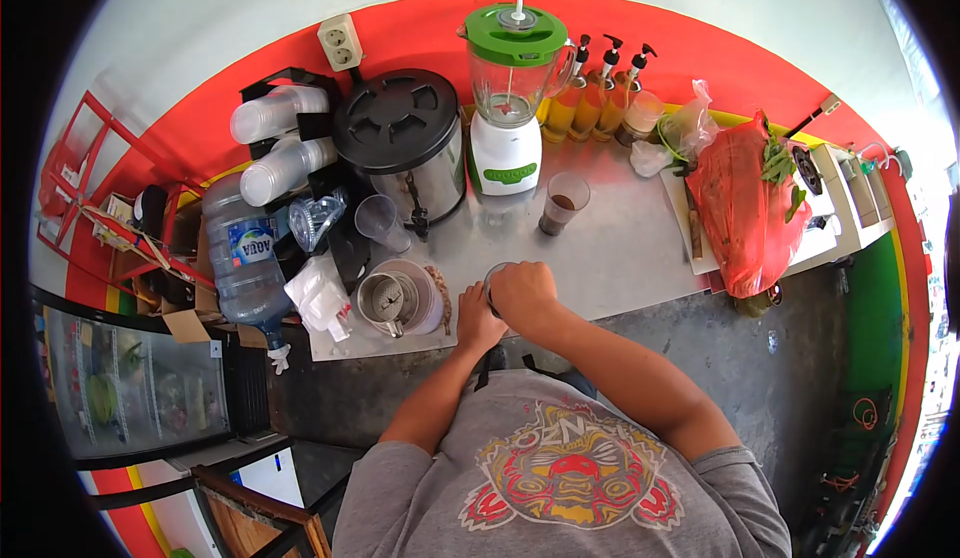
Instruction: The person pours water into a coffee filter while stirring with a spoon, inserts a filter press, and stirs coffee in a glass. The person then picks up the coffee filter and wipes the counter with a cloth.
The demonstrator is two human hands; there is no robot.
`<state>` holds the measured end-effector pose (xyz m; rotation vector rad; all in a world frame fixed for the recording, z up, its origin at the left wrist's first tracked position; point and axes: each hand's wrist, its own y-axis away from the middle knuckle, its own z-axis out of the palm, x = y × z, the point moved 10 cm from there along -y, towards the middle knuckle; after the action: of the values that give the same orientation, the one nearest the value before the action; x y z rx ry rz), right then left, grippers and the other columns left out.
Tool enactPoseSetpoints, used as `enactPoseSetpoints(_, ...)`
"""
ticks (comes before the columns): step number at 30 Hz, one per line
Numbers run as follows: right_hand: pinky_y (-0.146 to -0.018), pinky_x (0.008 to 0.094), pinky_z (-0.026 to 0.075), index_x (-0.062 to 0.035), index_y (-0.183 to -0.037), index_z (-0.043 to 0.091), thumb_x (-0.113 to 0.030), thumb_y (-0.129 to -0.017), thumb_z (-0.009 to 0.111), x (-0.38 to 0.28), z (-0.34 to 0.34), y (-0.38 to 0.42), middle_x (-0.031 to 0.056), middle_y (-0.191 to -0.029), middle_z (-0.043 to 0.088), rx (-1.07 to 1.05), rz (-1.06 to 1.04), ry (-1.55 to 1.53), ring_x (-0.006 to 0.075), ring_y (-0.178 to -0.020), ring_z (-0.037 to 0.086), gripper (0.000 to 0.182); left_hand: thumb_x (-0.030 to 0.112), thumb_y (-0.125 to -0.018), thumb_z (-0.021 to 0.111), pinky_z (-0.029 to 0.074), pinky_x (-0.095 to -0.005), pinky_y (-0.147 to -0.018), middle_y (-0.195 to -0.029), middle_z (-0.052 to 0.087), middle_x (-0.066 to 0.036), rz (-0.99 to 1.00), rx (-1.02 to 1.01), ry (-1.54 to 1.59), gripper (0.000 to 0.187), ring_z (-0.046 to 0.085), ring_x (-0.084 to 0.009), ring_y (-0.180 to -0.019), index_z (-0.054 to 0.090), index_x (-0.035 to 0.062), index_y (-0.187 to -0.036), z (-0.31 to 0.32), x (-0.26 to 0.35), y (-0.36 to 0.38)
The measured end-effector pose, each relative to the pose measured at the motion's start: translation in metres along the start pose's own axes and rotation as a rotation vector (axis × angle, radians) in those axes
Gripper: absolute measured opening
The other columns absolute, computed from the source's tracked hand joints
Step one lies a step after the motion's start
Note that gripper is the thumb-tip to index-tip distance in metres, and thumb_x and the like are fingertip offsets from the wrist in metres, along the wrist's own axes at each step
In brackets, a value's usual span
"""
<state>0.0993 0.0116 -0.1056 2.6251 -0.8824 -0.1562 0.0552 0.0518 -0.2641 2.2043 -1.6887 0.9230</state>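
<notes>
- Head view: a metal-topped table point(635, 243) is stretching across the middle, its near edge running just in front of the person's grey shirt point(410, 498).
- A steel dispenser point(437, 173) with a black lid is standing toward the back.
- A red plastic bag point(745, 213) is slumping at the right end, green leaves point(778, 163) poking out.
- A water jug point(245, 248) is tilting neck-down at the left end.
- A green-lidded blender point(507, 148) is standing just right of the dispenser.
- A pale tub point(431, 303) is holding a metal strainer point(385, 298), left of the hands.
- The right hand point(525, 293) is reaching over the round vessel's top, its fingertips hidden — I cannot tell whether they are gripping.
- The left hand point(480, 318) is grasping the vessel's side, fingers curving along it.
- A clear cup point(563, 204) with dark liquid is standing beyond the right hand.
- The round vessel point(490, 283) is sitting between both hands near the table's front edge — mostly hidden.
</notes>
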Motion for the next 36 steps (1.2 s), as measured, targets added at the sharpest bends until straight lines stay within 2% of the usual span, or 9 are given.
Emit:
enactPoseSetpoints(4, -0.077, 0.0370, 0.061, -0.0127, -0.099, 0.082, -0.019, -0.091, 0.071, -0.012, -0.004, 0.004, 0.0081, -0.102, 0.081, -0.001, -0.092, 0.011, 0.0258, -0.097, 0.079, 0.015, 0.026, -0.069, 0.088, 0.043, -0.0485, -0.093, -0.108, 0.060, -0.013, -0.023, -0.036, -0.031, 0.053, 0.057, -0.0358, -0.106, 0.063, 0.0033, -0.110, -0.007, 0.008, -0.001)
enactPoseSetpoints(6, -0.073, 0.0398, 0.061, -0.0107, -0.089, 0.081, -0.017, -0.085, 0.074, -0.003, -0.011, -0.002, 0.0123, -0.095, 0.080, 0.082, 0.001, -0.094, 0.0288, -0.091, 0.080, 0.010, 0.025, -0.069, 0.088, 0.043, -0.0484, -0.093, -0.109, 0.060, -0.013, -0.035, -0.044, -0.016, 0.053, 0.057, -0.0357, -0.106, 0.063, 0.0032, -0.111, -0.001, 0.003, -0.002)
enactPoseSetpoints(10, -0.073, 0.0400, 0.061, -0.0105, -0.089, 0.081, -0.017, -0.085, 0.074, 0.001, 0.006, -0.008, 0.0119, -0.093, 0.080, 0.028, 0.017, -0.083, 0.0289, -0.091, 0.080, 0.010, 0.024, -0.071, 0.087, 0.043, -0.0483, -0.094, -0.110, 0.060, -0.012, 0.013, -0.017, -0.058, 0.053, 0.056, -0.0358, -0.108, 0.063, 0.0032, -0.113, -0.005, 0.006, 0.002)
enactPoseSetpoints(12, -0.075, 0.0398, 0.062, -0.0104, -0.090, 0.081, -0.017, -0.085, 0.074, -0.001, -0.003, -0.002, 0.0125, -0.095, 0.080, 0.078, 0.000, -0.081, 0.0294, -0.092, 0.079, 0.011, 0.024, -0.072, 0.087, 0.043, -0.0483, -0.094, -0.110, 0.060, -0.013, 0.019, 0.006, -0.025, 0.053, 0.056, -0.0358, -0.108, 0.063, 0.0032, -0.114, -0.007, 0.006, 0.002)
enactPoseSetpoints(18, -0.076, 0.0390, 0.062, -0.0115, -0.091, 0.081, -0.018, -0.086, 0.074, -0.001, 0.003, -0.005, 0.0142, -0.102, 0.080, 0.013, 0.049, -0.090, 0.0302, -0.093, 0.079, 0.011, 0.025, -0.073, 0.087, 0.043, -0.0488, -0.094, -0.111, 0.061, -0.013, 0.032, 0.027, 0.019, 0.053, 0.056, -0.0356, -0.109, 0.064, 0.0036, -0.116, -0.010, 0.007, 0.002)
enactPoseSetpoints(25, -0.075, 0.0388, 0.062, -0.0095, -0.091, 0.081, -0.019, -0.086, 0.073, 0.009, 0.006, -0.013, 0.0122, -0.098, 0.080, 0.004, 0.095, -0.097, 0.0294, -0.091, 0.080, 0.013, 0.026, -0.074, 0.086, 0.042, -0.0484, -0.094, -0.111, 0.061, -0.012, 0.041, 0.021, 0.026, 0.053, 0.056, -0.0354, -0.108, 0.063, 0.0042, -0.116, -0.011, 0.008, 0.002)
enactPoseSetpoints(27, -0.073, 0.0391, 0.062, -0.0090, -0.090, 0.081, -0.019, -0.087, 0.072, -0.003, 0.001, -0.008, 0.0118, -0.095, 0.080, 0.030, 0.016, -0.073, 0.0287, -0.090, 0.080, 0.014, 0.026, -0.074, 0.086, 0.042, -0.0483, -0.094, -0.111, 0.061, -0.012, 0.024, 0.007, 0.009, 0.053, 0.056, -0.0353, -0.108, 0.063, 0.0043, -0.116, -0.010, 0.010, 0.000)
enactPoseSetpoints(34, -0.073, 0.0395, 0.062, -0.0097, -0.090, 0.080, -0.018, -0.084, 0.075, 0.001, 0.005, -0.008, 0.0123, -0.095, 0.080, 0.049, 0.058, -0.103, 0.0290, -0.090, 0.079, 0.012, 0.024, -0.072, 0.087, 0.042, -0.0471, -0.095, -0.114, 0.061, -0.011, -0.007, -0.015, -0.015, 0.055, 0.056, -0.0345, -0.110, 0.063, 0.0046, -0.117, -0.008, 0.005, 0.001)
enactPoseSetpoints(36, -0.073, 0.0394, 0.061, -0.0103, -0.091, 0.080, -0.018, -0.084, 0.075, -0.011, 0.003, -0.003, 0.0127, -0.097, 0.080, 0.091, -0.048, -0.043, 0.0290, -0.090, 0.079, 0.012, 0.023, -0.072, 0.087, 0.042, -0.0470, -0.096, -0.114, 0.060, -0.012, 0.006, -0.023, -0.018, 0.054, 0.055, -0.0345, -0.111, 0.063, 0.0046, -0.117, -0.011, 0.009, 0.001)
